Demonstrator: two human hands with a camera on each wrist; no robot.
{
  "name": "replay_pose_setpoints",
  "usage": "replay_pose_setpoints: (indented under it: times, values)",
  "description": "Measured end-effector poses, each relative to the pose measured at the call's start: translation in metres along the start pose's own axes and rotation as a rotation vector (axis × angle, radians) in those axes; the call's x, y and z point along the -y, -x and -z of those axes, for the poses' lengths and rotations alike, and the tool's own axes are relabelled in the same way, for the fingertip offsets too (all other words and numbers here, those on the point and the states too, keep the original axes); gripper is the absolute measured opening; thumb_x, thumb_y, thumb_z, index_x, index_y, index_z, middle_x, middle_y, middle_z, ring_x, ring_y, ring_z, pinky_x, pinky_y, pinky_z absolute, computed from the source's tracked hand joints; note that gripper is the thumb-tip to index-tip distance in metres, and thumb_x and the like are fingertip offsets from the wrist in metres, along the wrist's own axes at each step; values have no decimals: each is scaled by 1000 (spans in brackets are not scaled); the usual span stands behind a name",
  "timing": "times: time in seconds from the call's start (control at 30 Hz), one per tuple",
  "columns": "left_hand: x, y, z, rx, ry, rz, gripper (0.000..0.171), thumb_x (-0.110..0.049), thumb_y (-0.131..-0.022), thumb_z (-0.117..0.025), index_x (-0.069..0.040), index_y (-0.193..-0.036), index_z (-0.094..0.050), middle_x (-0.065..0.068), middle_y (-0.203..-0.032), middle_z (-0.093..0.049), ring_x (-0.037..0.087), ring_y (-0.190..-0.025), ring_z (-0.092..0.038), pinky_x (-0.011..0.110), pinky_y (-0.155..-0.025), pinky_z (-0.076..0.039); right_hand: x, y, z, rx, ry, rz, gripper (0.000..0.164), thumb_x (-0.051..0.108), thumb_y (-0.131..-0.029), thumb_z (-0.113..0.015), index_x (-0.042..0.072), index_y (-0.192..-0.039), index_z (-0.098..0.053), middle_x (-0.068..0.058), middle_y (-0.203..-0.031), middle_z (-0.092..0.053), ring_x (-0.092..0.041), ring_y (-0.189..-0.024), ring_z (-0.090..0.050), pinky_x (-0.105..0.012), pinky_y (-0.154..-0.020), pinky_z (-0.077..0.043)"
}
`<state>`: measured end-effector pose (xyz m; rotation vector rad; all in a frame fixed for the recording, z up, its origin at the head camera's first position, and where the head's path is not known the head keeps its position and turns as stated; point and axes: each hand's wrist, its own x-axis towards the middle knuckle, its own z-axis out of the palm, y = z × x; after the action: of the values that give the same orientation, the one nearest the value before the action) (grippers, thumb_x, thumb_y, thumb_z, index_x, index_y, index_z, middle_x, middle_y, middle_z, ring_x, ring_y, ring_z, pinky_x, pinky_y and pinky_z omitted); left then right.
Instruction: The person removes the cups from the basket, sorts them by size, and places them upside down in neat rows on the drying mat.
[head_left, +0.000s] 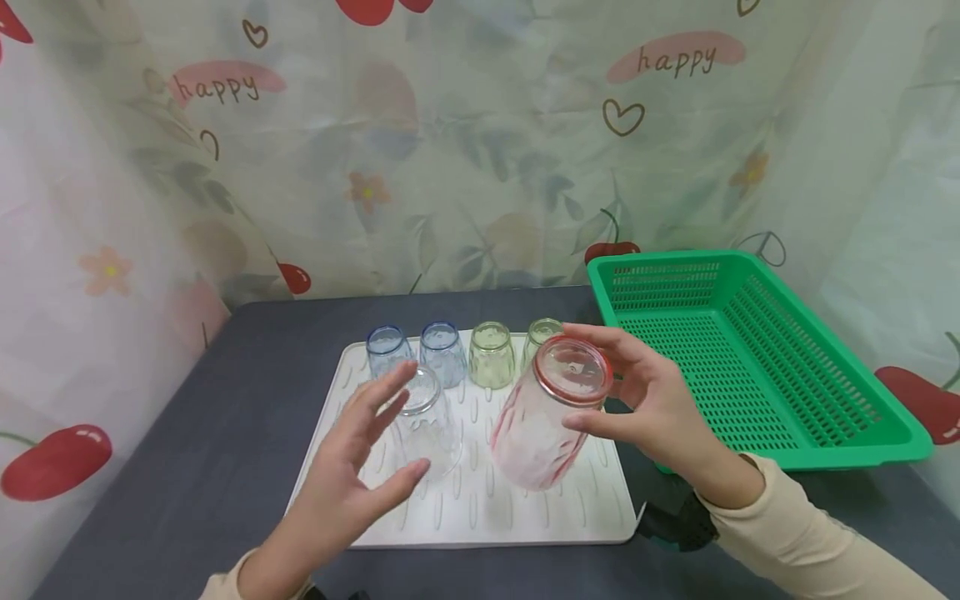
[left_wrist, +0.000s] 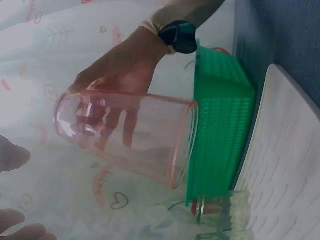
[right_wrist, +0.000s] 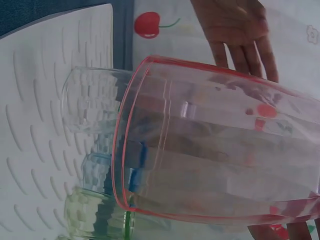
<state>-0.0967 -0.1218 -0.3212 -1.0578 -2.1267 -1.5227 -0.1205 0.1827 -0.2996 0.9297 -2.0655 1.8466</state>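
A pink-tinted glass (head_left: 528, 437), bottom up, is gripped near its base by my right hand (head_left: 660, 408), thumb on the near side and fingers on the far side. It hangs tilted over the white ridged drying mat (head_left: 517, 525), and its wide mouth faces down in the left wrist view. My left hand (head_left: 348, 471) is spread with thumb and fingers apart, holding nothing. Just past its fingertips, a clear glass (head_left: 435, 437) stands upside down on the mat. Through the pink glass (right_wrist: 225, 145), the right wrist view shows the background.
Along the mat's back edge stand upturned glasses: two blue ones (head_left: 444, 358) and two green ones (head_left: 492, 358), the rightmost partly hidden by the pink glass. At the right sits a green slotted basket (head_left: 832, 458) on the dark tabletop (head_left: 187, 433). Printed curtains (head_left: 480, 167) enclose the back and sides.
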Motion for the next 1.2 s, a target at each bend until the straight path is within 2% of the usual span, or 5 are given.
replay_pose_setpoints:
  times: [0.23,0.43,0.53,0.67,1.2]
  values:
    - [-1,0,21,-70,-414,42,87,-3,-77,-73,-6,-152,-29,11,-155,-30,21,-143,-28,26,-116,-25,-9,0,-7,-1,84,-80,70,-6,-73,-80,4,-136,-51,1,-133,-57,-11,-113,-61,-29,-86,-55]
    - [7,7,27,68,-583,299,99,-28,-87,-71,-11,-156,-2,10,-163,5,35,-149,0,68,-105,-23,-19,-1,-15,-29,68,-152,70,-1,-74,-81,9,-137,-51,-5,-140,-52,-11,-116,-60,-33,-89,-54]
    - [17,13,27,137,-673,388,107,-38,-87,-70,-10,-155,7,11,-162,12,35,-149,6,65,-112,-13,-24,-1,-18,-44,79,-182,71,2,-74,-82,11,-137,-51,-4,-142,-51,-14,-118,-59,-36,-90,-52]
    - [33,21,25,182,-812,386,115,-46,-83,-71,-7,-155,10,15,-162,7,37,-149,3,62,-115,-7,-30,-1,-24,-56,112,-219,71,8,-74,-83,13,-137,-52,-4,-140,-52,-20,-121,-58,-41,-91,-51]
    - [67,46,18,359,-971,529,111,-63,-79,-66,2,-152,-14,25,-158,-17,48,-144,-14,74,-105,-16,-53,0,-42,-32,125,-346,73,18,-74,-84,17,-138,-50,-5,-141,-51,-30,-128,-52,-51,-97,-45]
